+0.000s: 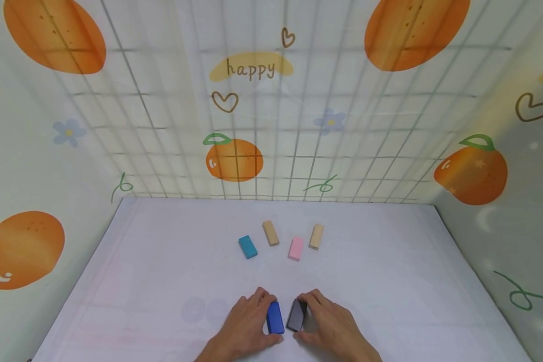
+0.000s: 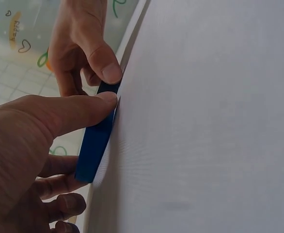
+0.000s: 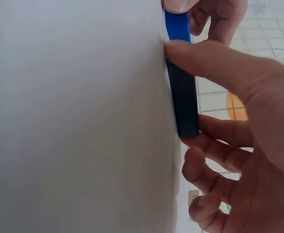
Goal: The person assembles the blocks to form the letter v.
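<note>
My left hand (image 1: 249,322) holds a blue block (image 1: 275,318), thumb at its near end and fingers at its far end. Just to the right, a black block (image 1: 296,315) is held the same way by my right hand (image 1: 332,324). A narrow gap separates the two blocks in the head view. Seen from the left wrist, the blue block (image 2: 96,145) lies low along the white surface under my left thumb. In the right wrist view the black block (image 3: 183,102) spans from thumb to fingers, with the blue block (image 3: 178,26) beyond it.
Farther back on the white table (image 1: 163,281) lie a teal block (image 1: 248,247), a pink block (image 1: 296,249), one wooden block (image 1: 271,233) and another wooden block (image 1: 317,237). A printed curtain (image 1: 172,125) with oranges stands behind the table and along both sides.
</note>
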### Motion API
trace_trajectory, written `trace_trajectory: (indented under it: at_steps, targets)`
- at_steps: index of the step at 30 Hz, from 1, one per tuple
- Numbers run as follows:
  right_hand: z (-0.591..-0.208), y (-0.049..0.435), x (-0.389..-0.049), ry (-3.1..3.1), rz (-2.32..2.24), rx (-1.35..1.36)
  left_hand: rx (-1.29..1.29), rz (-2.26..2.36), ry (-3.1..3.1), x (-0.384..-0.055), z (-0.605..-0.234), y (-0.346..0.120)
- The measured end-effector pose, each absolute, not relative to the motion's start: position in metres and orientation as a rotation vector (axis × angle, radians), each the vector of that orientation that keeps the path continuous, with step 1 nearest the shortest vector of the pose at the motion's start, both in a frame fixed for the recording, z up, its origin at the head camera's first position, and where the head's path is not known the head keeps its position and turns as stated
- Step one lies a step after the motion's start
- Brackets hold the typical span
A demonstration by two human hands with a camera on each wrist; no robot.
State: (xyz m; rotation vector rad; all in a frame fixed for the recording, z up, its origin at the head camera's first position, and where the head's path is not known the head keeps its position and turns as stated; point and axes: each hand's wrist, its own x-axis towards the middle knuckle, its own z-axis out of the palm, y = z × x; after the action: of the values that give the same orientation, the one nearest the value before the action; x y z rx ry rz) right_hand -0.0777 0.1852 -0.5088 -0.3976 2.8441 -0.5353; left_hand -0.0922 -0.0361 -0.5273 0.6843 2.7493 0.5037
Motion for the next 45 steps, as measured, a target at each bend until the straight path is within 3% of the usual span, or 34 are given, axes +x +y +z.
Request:
trace_trajectory:
  at_steps: [45]
  targets:
    - [-0.5083, 0.1794, -0.0781, 2.839, -0.493, -0.432, 0.78, 0.511, 2.808, -0.09, -0.5332, -0.0306]
